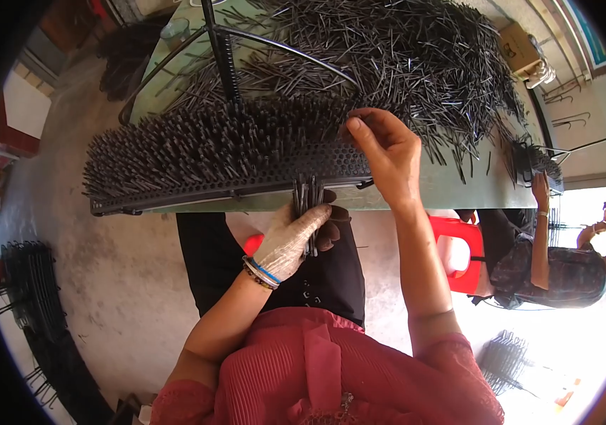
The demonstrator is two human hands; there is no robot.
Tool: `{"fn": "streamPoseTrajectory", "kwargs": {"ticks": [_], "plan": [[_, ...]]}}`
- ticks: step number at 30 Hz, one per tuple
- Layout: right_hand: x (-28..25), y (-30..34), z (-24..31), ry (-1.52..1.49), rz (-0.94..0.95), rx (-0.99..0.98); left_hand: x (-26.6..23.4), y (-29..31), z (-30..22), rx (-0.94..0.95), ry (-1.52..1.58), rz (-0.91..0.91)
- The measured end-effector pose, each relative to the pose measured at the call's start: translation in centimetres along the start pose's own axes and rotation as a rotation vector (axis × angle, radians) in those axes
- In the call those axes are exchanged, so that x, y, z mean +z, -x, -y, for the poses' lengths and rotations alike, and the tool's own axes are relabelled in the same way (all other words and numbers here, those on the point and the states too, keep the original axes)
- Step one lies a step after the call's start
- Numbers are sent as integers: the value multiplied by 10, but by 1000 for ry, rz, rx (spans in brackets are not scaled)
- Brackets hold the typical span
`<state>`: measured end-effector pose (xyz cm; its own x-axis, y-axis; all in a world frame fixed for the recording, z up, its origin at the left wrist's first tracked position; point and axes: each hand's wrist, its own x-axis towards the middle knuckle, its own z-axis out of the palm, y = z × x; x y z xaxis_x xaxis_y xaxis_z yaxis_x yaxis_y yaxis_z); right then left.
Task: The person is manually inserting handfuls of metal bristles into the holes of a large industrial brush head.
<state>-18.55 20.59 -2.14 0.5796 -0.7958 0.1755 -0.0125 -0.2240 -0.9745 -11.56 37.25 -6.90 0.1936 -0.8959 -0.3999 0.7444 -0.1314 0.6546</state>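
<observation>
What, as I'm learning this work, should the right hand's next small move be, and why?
I'd probably set one dark strip into a bare hole of the black panel: the gloved left hand holds a bundle of strips, and the right hand is beside unfilled holes.

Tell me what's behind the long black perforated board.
A black metal frame and, on the green table, a heap of loose dark sticks. Upright sticks in the board hide the table directly behind them.
</observation>
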Motion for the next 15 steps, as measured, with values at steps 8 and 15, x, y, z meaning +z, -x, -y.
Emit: {"fn": "streamPoseTrajectory", "kwargs": {"ticks": [8,15], "plan": [[8,-6,-11,236,-49,-127,-2,-2,3,-69,-3,-57],[12,-5,-11,301,-133,-249,-3,-1,2,-68,-5,-28]]}}
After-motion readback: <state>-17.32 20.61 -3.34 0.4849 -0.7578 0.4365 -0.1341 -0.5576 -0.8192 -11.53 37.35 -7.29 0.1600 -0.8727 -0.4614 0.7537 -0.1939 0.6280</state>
